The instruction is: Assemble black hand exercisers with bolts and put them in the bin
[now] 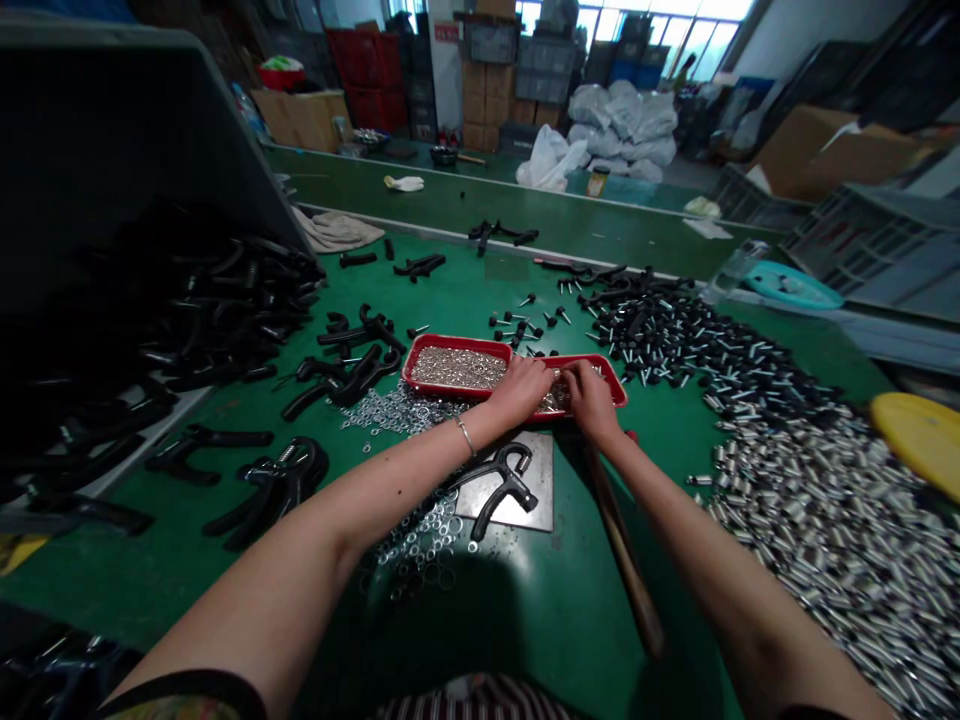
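Observation:
My left hand (523, 385) and my right hand (589, 398) meet over the right red tray (616, 382), which holds small metal parts. The fingers of both are bent close together at the tray; anything between them is too small to make out. Beside it, the left red tray (412, 378) is filled with tiny metal pieces (461, 367). Below my hands, a black hand gripper with a spring (504, 488) lies on a metal plate (541, 505). A wooden-handled hammer (622, 550) lies under my right forearm, its head partly hidden.
Metal rings (420, 530) are scattered left of the plate. Springs (825, 530) heap at right, below black-headed screws (697, 335). Black hand-gripper parts (277, 485) lie at left, and more fill a tilted grey bin (176, 40). A yellow lid (919, 440) sits at far right.

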